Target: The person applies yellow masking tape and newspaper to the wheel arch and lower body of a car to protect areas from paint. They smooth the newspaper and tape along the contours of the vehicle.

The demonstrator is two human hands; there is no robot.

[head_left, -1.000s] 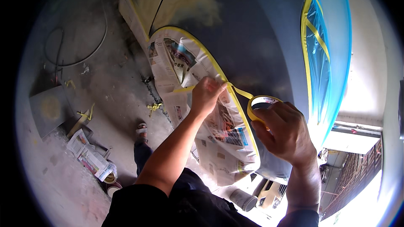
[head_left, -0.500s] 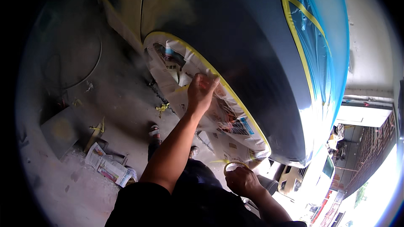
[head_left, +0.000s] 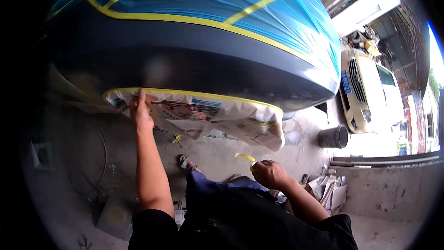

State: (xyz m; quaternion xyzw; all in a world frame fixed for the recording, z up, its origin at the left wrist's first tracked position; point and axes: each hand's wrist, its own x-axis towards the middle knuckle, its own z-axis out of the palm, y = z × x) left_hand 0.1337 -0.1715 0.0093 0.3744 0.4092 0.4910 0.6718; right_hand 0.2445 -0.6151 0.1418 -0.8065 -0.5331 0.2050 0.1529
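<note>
A large dark grey car body panel stretches across in front of me. Yellow masking tape runs along its lower edge and fastens newspaper, which hangs below in a wrinkled sheet. My left hand is closed at the taped top edge of the newspaper, one digit reaching up onto the tape; its other fingers are partly hidden. Lower and to the right, my right hand is closed round a roll of yellow masking tape, mostly covered by the fingers. A short loose tape strip sticks out leftward.
Blue plastic film, edged with yellow tape, covers the car above the panel. At right are a dark bucket, a cream car, a low wall and piled papers. A hose lies on the floor at left.
My view has turned, so the panel now lies level across the picture. My left hand remains at the taped newspaper edge. The right hand still holds the tape roll, its loose strip now curling outward.
</note>
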